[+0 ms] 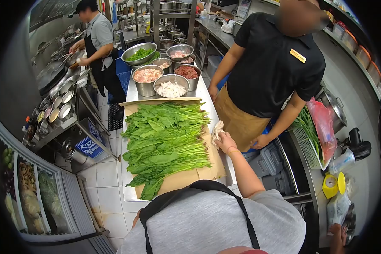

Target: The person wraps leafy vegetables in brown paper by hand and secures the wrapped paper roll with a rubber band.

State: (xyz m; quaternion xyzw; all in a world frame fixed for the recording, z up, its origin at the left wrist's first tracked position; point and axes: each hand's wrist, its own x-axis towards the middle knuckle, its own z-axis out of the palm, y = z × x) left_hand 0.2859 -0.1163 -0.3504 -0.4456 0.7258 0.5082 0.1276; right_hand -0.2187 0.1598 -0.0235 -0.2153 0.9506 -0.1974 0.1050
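Observation:
My right hand (226, 143) is closed on a crumpled pale cloth (218, 131) at the right edge of the worktable. Beside it, a wide pile of leafy greens (163, 144) lies on brown paper (218, 167), stems toward my right hand. My left hand is hidden; only a bit of that arm shows beside my body. Beyond the greens stand metal bowls, among them one of whitish pieces (171, 89), one of pale pink meat (147, 75) and one of dark red meat (187, 72).
A person in black (275, 63) stands close at the table's right side. Another person (98, 42) works at the stove on the left. A basket (307, 148) with green stalks and a yellow scale (330, 185) sit on the right counter. Further hands show at lower right.

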